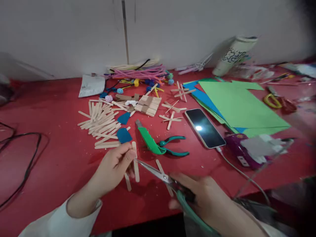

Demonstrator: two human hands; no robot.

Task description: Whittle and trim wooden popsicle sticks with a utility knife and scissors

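Between the thumb and fingers of my left hand (116, 166) is a wooden craft stick (136, 169), held upright in view above the red table. My right hand (206, 194) grips a pair of scissors (155, 170) with dark and green handles. Their blade tips reach the stick's edge beside my left thumb; whether the blades touch it I cannot tell. Under my hands lie a loose stick (127, 182) and another stick (160, 167), partly covered by the scissors. Just beyond are a green utility knife (150, 140) and teal-handled pliers (172, 146).
A heap of craft sticks (101, 121) lies left, near blue paper pieces (124, 135). Star-shaped stick pieces (170, 120), pipe cleaners (138, 73) and a paper slip (92, 85) sit farther back. Rightward are a phone (204, 128) with a cable, green sheets (242, 105) and a tumbler (234, 56).
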